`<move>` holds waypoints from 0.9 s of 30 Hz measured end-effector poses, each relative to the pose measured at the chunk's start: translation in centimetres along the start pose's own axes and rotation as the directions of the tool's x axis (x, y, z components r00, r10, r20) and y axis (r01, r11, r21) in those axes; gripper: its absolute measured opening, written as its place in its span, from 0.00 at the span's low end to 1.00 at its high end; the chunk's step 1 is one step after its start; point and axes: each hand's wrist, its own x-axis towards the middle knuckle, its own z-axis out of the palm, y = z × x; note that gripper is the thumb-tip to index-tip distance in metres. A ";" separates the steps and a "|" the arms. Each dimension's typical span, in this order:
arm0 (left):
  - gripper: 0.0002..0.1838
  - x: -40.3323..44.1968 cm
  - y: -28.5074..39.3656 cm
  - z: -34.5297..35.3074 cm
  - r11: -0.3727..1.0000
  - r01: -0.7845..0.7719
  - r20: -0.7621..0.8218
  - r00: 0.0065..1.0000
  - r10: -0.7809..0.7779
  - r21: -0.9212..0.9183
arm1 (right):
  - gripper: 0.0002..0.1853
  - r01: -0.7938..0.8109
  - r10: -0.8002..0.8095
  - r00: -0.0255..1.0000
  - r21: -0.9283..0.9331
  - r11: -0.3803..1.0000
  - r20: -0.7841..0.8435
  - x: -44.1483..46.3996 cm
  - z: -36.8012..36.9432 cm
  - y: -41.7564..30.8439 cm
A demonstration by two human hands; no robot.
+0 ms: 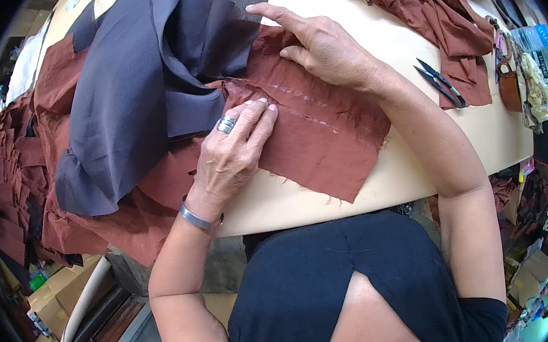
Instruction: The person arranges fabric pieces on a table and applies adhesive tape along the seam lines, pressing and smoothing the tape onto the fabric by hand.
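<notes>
My left hand (pixel 235 140), with a ring and a bracelet, has its fingers pressed together on the rust-red cloth (pixel 331 146) near a fold; whether cloth is pinched under the fingertips is hard to make out. Pale chalk-like lines run across this cloth. My right hand (pixel 321 48) rests further back, index finger stretched out to the corner of the dark blue-grey cloth (pixel 121 87) and thumb apart, over the red cloth. The dark cloth lies in loose folds at the left, partly over the red one.
Black scissors (pixel 440 82) lie on the cream table (pixel 501 129) at the right. More red cloth (pixel 429 4) is heaped at the back right, and layered red pieces (pixel 8 190) hang at the left. A cardboard box (pixel 62 300) stands low at the left.
</notes>
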 end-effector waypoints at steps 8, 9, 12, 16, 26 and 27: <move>0.17 1.2 0.4 -1.0 0.999 -0.005 0.092 0.996 0.002 0.031 | 0.31 0.114 -0.104 0.988 0.084 0.990 -0.113 -0.1 0.5 0.4; 0.17 1.3 0.5 -1.0 0.999 0.009 0.096 0.995 -0.013 0.039 | 0.32 0.094 -0.085 0.991 0.081 0.992 -0.098 -0.2 0.5 0.4; 0.17 0.9 0.6 -0.5 0.999 0.023 0.054 0.998 -0.026 0.042 | 0.35 0.057 -0.052 0.997 0.080 0.995 -0.065 -0.1 0.3 0.4; 0.16 0.8 0.6 -0.8 0.983 -0.115 0.119 0.988 0.099 0.142 | 0.36 0.058 -0.054 0.997 0.062 0.996 -0.054 -0.2 0.5 0.6; 0.19 -0.1 -0.3 -0.2 0.994 0.074 -0.021 0.997 -0.076 -0.085 | 0.32 -0.022 0.024 0.998 0.035 0.999 -0.056 -0.2 0.2 0.2; 0.19 -0.1 -0.2 -0.1 0.993 0.094 -0.024 0.995 -0.096 -0.069 | 0.32 -0.008 0.011 0.998 0.034 0.999 -0.068 -0.2 0.4 0.2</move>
